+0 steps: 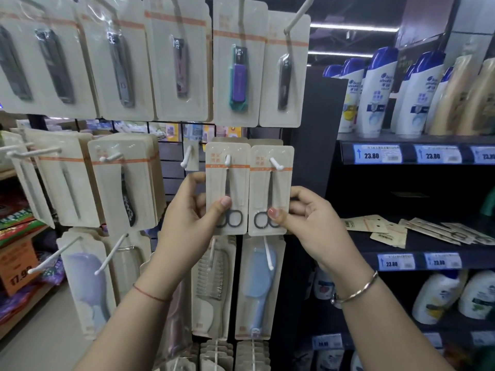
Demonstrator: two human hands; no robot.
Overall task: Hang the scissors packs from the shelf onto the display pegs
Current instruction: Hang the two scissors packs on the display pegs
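Two beige scissors packs hang side by side on white display pegs in the middle of the rack. My left hand [187, 218] pinches the lower part of the left pack [227, 183], thumb on its front, and its peg [227, 159] pokes through the hole. My right hand [308, 223] pinches the lower edge of the right pack [272, 183], which sits on its own peg [276, 164]. More scissors packs [417, 231] lie flat on the dark shelf to the right.
Nail-clipper packs [238, 65] hang in the row above, comb and brush packs [257, 285] below. An empty white peg [186, 158] juts out left of the scissors. Shampoo bottles [380, 92] fill the right-hand shelves with price tags [377, 154] on the edges.
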